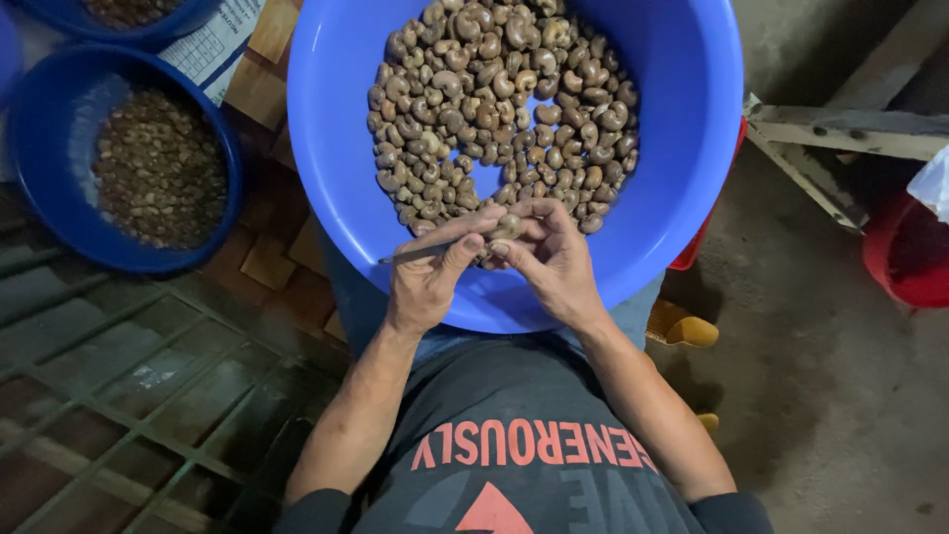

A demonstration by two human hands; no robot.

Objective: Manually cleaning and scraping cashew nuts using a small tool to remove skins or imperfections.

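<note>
Over my lap sits a big light-blue plastic basin (682, 148), its rim reaching down to my thighs, and both my hands meet just inside its near edge. My left hand (427, 277) is curled closed around a thin metal pick (410, 254); the thumb and forefinger pinch its shaft, and the slim end pokes out to the left past my knuckles. My right hand (556, 259) is folded nearly shut as well, fingertips pinching a single brown cashew nut (506, 226) at the spot where the two hands touch. The working end of the pick is hidden between my fingers, so I cannot tell whether it is in contact with the nut. Just beyond my fingertips lies the heap of unpeeled cashew nuts (499, 99), brown and mottled, spread across the far half of the basin with a small patch of bare blue showing among them. Off to my left, on the floor, stands a darker blue bowl (49, 213) holding smaller brownish bits, too fine to make out; another blue bowl (148, 35) peeks in at the top edge, with a printed sheet of paper (217, 44) beside it. Under those bowls are square paving tiles (262, 262) and, nearer me, a metal grate (129, 396). To my right, a red container (905, 262) sits on bare concrete, well apart.
</note>
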